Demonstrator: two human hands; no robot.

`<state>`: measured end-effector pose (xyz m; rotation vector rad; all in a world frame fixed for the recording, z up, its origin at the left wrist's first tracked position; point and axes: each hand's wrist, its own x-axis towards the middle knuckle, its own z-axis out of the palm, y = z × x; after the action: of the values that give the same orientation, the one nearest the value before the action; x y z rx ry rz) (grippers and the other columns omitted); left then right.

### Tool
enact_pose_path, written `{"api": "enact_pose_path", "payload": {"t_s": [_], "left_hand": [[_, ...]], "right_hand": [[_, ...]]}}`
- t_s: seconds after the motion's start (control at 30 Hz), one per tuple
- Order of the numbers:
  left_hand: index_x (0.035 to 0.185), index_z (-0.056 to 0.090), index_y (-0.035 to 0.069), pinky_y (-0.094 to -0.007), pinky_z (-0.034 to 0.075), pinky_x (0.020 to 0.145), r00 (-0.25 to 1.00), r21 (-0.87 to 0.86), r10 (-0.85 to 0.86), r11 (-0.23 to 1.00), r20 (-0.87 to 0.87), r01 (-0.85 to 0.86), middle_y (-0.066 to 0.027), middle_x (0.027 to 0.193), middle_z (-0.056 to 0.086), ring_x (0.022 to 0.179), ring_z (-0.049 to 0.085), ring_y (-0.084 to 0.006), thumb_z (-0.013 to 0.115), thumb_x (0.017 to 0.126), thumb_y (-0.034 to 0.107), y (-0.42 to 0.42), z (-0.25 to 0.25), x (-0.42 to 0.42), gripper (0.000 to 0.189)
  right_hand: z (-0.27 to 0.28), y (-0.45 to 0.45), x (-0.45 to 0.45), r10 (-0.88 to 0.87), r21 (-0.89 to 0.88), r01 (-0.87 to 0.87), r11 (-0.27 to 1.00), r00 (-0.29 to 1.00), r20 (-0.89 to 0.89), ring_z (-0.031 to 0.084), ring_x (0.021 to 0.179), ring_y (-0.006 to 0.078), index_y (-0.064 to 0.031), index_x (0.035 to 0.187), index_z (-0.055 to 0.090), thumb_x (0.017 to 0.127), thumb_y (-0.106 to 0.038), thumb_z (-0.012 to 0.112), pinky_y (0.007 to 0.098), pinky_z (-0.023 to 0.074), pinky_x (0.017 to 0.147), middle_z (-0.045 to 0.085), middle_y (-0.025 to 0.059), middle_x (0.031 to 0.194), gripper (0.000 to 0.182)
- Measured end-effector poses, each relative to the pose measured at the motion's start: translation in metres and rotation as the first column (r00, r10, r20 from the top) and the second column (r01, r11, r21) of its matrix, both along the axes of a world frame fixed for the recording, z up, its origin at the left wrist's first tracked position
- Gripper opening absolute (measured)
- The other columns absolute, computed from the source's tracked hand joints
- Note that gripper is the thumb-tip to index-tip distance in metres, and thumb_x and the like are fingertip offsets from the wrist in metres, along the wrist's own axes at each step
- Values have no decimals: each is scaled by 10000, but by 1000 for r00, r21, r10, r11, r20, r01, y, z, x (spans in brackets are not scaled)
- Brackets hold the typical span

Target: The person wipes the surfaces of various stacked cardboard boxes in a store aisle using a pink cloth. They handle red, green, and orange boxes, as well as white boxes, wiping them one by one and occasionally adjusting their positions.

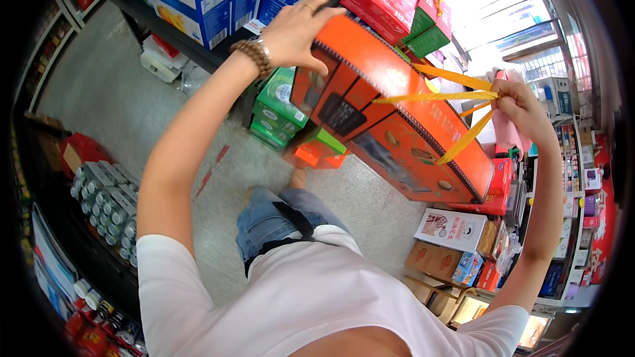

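A large orange gift box (392, 114) with a dark studded trim stands tilted in front of me. My left hand (296, 29) spans its far-left end, thumb against the near side and spread fingers reaching over the top edge. In my right hand (518, 104), the yellow ribbon handles (446, 95) of the box are gathered and pulled taut. A pink cloth (508, 129) hangs below that same hand. The underside of the box is hidden.
Blue and white milk cartons (196, 0) stand on a dark shelf at upper left. Red boxes (382, 2) sit behind the gift box. Green boxes (280, 104) are stacked on the floor, and canned packs (111, 203) lie left. A white carton (449, 228) is at right.
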<state>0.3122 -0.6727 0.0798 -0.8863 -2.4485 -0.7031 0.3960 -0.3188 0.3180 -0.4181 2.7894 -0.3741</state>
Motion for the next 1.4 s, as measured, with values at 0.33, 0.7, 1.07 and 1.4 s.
{"api": "enact_pose_path", "payload": {"t_s": [0.33, 0.7, 1.07, 1.4], "left_hand": [[1426, 393, 123, -510, 283, 1059, 954, -105, -195, 969, 227, 223, -261, 1353, 403, 1253, 391, -412, 800, 542, 495, 24, -16, 97, 1042], [1377, 440, 110, -504, 264, 1030, 884, -71, 360, 932, 298, -356, -227, 1308, 379, 1202, 364, -408, 820, 523, 392, 26, -43, 195, 976], [1346, 470, 108, -507, 261, 1012, 678, -171, 691, 721, 251, -672, -253, 1310, 379, 1195, 361, -398, 813, 554, 410, 34, -79, 173, 914], [1371, 446, 126, -495, 267, 996, 603, -220, 747, 661, 279, -717, -241, 1301, 394, 1191, 360, -378, 786, 568, 498, 50, -120, 129, 948]], "right_hand": [[-22, -18, 4, 115, -21, -118, 993, 989, -91, 555, 609, 217, 15, 774, 570, 766, -114, 526, 335, 450, 612, 550, 135, 658, 137], [-94, -71, -72, 404, 78, -397, 914, 906, -127, 648, 761, 332, -94, 797, 663, 800, -258, 538, 429, 503, 691, 661, 128, 771, 207], [-151, -139, -149, 438, 59, -436, 898, 871, -221, 663, 832, 327, -142, 832, 676, 828, -289, 515, 457, 504, 723, 688, 116, 837, 219], [-191, -155, -199, 406, 82, -399, 913, 905, -128, 666, 885, 317, -159, 882, 711, 836, -287, 503, 433, 511, 752, 704, 106, 901, 249]]}}
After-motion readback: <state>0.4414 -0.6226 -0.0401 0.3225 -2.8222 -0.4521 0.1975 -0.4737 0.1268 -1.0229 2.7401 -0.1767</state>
